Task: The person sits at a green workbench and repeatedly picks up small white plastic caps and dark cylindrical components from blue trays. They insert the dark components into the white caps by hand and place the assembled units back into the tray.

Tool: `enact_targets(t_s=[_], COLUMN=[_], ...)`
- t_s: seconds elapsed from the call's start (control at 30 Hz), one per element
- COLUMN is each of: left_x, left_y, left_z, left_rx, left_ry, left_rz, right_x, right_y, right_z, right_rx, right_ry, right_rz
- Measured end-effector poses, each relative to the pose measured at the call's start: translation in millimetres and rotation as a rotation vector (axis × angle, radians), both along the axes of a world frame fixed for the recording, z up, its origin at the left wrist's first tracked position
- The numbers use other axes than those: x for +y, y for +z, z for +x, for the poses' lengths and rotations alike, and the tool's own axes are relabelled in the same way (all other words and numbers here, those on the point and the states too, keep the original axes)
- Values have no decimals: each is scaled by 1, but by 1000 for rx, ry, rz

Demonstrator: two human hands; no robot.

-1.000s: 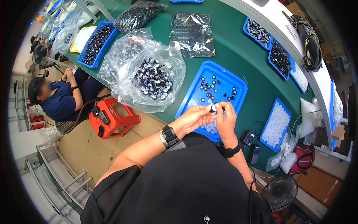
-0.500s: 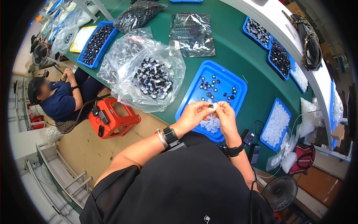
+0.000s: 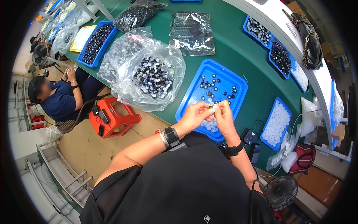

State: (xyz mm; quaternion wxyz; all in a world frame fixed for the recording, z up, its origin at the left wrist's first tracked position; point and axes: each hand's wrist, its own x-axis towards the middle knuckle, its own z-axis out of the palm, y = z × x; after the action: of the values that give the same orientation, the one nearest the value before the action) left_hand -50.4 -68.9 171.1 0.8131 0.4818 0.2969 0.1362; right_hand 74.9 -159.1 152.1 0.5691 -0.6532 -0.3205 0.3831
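1. Over the near part of the blue tray [image 3: 227, 72], I have both hands fingertip to fingertip, with the small work between them.
2. My left hand [image 3: 195, 116] pinches a dark piece [image 3: 211, 107] between thumb and forefinger; a second ago its fingers were stretched out further, and now they are curled in.
3. My right hand [image 3: 224, 119] pinches a white piece [image 3: 215, 107] right beside the dark one. From up here I cannot tell whether the two are joined or only touching.
4. Half a second ago the grip looked much the same, so I read the change as a finer re-grip, with the handling of this pair not yet finished.
5. Beyond my fingers, the loose dark beads [image 3: 215, 89] lie in the tray as they did in both earlier views; nothing there appears added or taken. The loose white discs [image 3: 209, 126] sit at its near end, partly covered by my hands.
6. The clear bag [image 3: 177, 72] on the tabletop [image 3: 231, 44] has not visibly changed; it seems to play no part in this step.
7. Off to the left, the seated co-worker [image 3: 63, 97] has shifted their hands slightly, well apart from mine.
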Motion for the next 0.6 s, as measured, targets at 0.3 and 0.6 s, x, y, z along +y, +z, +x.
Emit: enact_targets(t_s=[0.3,0.6], left_x=[0,6], left_y=[-6,-15], left_z=[0,-2], left_rx=[-24,-132], left_ry=[3,-23], left_rz=[-155,-723], right_x=[2,0], right_y=[6,9], right_z=[-4,-5], right_rx=[120,16], right_ry=[-46,10], right_rz=[-31,-12])
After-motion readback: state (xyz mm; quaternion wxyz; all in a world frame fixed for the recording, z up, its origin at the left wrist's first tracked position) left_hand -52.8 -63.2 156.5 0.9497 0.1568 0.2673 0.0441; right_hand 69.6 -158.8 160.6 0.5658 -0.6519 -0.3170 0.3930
